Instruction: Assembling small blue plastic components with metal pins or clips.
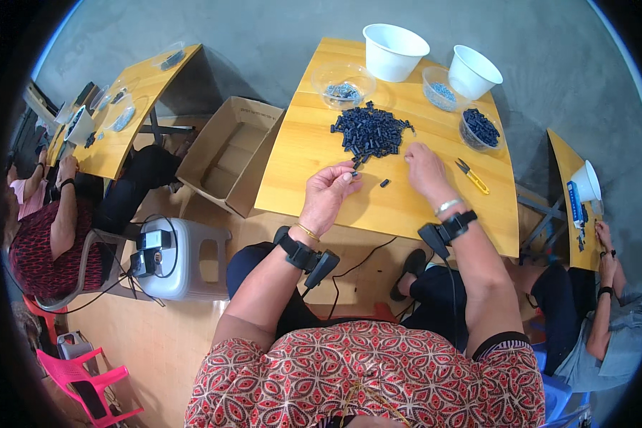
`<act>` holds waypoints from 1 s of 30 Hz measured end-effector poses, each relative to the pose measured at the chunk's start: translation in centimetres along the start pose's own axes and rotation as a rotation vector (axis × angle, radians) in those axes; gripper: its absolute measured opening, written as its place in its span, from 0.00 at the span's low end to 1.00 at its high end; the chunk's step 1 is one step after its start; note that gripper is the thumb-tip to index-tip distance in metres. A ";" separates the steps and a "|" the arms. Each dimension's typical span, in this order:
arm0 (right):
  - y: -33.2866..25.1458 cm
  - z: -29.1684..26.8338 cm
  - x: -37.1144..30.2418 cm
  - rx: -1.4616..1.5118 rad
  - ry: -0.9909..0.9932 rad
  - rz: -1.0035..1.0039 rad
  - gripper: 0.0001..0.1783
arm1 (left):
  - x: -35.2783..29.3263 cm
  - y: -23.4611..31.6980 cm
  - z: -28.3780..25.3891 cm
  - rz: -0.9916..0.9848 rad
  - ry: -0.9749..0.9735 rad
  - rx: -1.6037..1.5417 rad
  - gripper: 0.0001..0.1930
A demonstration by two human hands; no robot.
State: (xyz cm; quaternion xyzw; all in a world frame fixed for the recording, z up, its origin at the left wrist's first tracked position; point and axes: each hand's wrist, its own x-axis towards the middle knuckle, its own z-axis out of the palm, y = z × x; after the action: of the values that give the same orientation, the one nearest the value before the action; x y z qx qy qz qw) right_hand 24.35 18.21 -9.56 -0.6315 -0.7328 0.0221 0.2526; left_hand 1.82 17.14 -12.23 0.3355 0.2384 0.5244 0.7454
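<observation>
Piece (354,174) pinched in left hand (327,192)

Thumb and fingertips closed on it above the table (299,175). Just right, a loose piece (384,183). Right hand (426,170) curled; cannot tell if holding anything. Near it, yellow snips (473,176). Beyond, dark pile (367,132); beside and behind, clear bowls (367,87); farthest, white tubs (392,60).
</observation>
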 end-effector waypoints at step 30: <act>-12.3 -11.2 -14.8 1.756 -0.154 0.142 0.04 | -11.9 4.3 7.6 -0.049 -0.380 -0.079 0.07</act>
State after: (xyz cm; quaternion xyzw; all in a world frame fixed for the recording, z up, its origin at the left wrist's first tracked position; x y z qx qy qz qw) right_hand 18.71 -1.36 -0.55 -0.2504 -0.4253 0.6351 0.5942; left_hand 0.53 4.98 -3.98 0.3932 0.0809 0.4422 0.8020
